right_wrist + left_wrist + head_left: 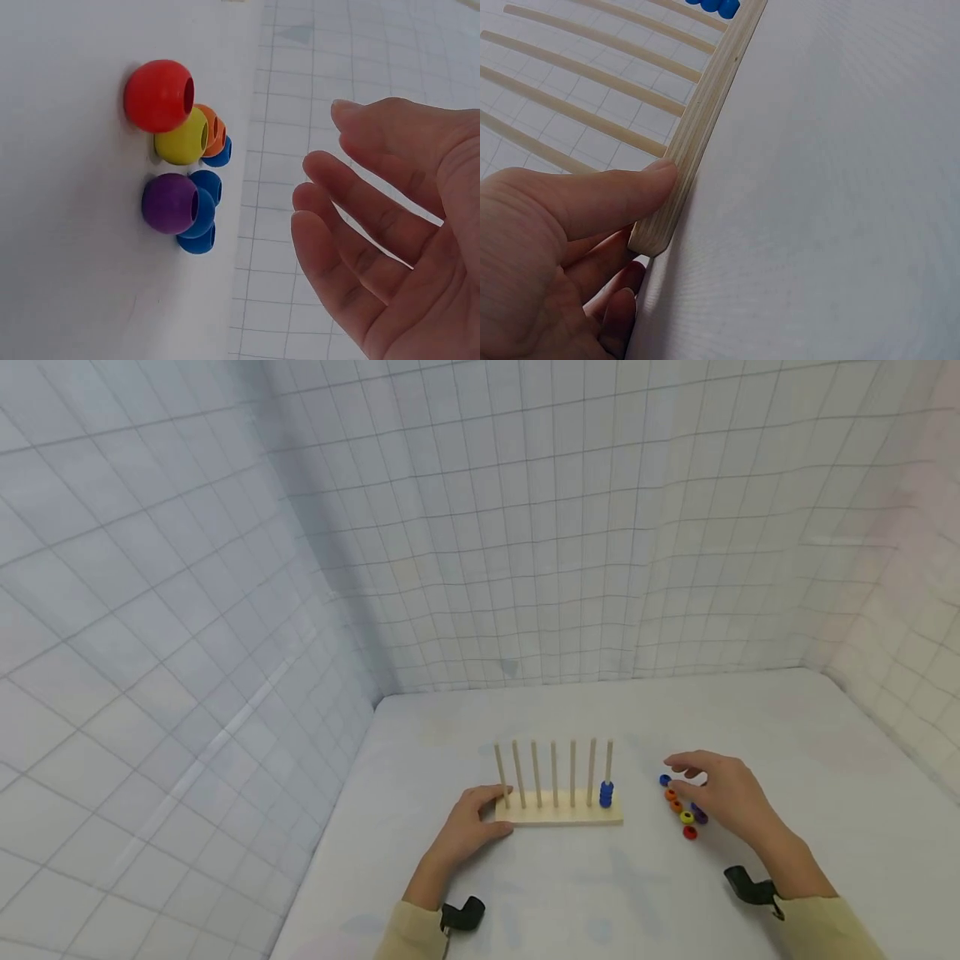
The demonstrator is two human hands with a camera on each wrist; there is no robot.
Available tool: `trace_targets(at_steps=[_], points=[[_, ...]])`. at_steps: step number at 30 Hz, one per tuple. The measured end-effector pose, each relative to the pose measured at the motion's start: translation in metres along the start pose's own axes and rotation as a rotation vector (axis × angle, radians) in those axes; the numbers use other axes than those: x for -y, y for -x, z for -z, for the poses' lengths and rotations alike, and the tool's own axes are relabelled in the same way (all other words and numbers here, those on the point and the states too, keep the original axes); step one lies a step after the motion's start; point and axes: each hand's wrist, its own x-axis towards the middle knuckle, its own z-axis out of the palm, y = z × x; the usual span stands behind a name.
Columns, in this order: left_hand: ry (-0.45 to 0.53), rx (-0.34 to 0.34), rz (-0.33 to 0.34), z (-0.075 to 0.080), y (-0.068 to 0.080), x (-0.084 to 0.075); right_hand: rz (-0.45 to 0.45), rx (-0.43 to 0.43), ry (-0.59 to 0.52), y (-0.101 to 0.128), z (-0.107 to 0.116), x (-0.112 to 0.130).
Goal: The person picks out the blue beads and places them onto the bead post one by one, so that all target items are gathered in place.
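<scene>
A pale wooden peg rack (558, 810) stands near the middle of the white table (585, 893), a little toward its front edge. It is a flat plywood base with seven thin upright dowels in a row; the layered edge of the ply shows plainly in the left wrist view. The dowel at the right end carries a short stack of blue beads (606, 794); the other six are bare. No brand, label or writing can be read on it.

The left hand (468, 828) rests at the rack's left end, thumb pressed against the base's edge and the other fingers curled round the corner, gripping it.

The right hand (723, 795) hovers over a cluster of loose beads (682, 810) lying on the table right of the rack. Its fingers are spread and relaxed, holding nothing and clear of the beads. The beads are round with a bored hole: red (157, 96), yellow (181, 136), orange (212, 129), purple (169, 203) and several blue, touching one another.
</scene>
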Motion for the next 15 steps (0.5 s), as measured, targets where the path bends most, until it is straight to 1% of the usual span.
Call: trace_targets(at_steps=[7, 10, 12, 15], points=[[0.001, 0.006, -0.016, 0.008, 0.000, 0.003, -0.033, -0.045, 0.004, -0.002, -0.003, -0.012], [0.009, 0.005, -0.005, 0.008, 0.000, 0.003, -0.046, -0.038, 0.010, -0.001, -0.002, -0.019], [0.008, 0.010, -0.014, 0.006, 0.000, 0.004, -0.055, -0.031, 0.022, 0.001, -0.001, -0.024], [0.015, 0.020, -0.005, 0.004, 0.000, 0.003, -0.069, -0.008, 0.036, 0.003, 0.000, -0.031]])
